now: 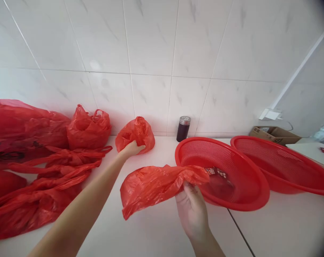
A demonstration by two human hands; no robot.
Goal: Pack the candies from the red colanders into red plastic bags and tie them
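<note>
My right hand (192,208) is closed on a crumpled red plastic bag (156,187), which stretches out to the left above the white table. Farther back, my left hand (133,148) reaches to the front of a bunched red bag (144,134) by the wall. Its fingers are partly hidden against the plastic, so I cannot make out whether they grip it. Just right of the held bag stands a red perforated basket (247,178), with a few small dark, white-patterned items (217,172) inside.
Several filled red bags (88,128) crowd the left side. A dark tumbler with a silver lid (183,129) stands against the tiled wall. At right are a second red basket (285,160), a cardboard box (276,135) and a white wall socket (271,114).
</note>
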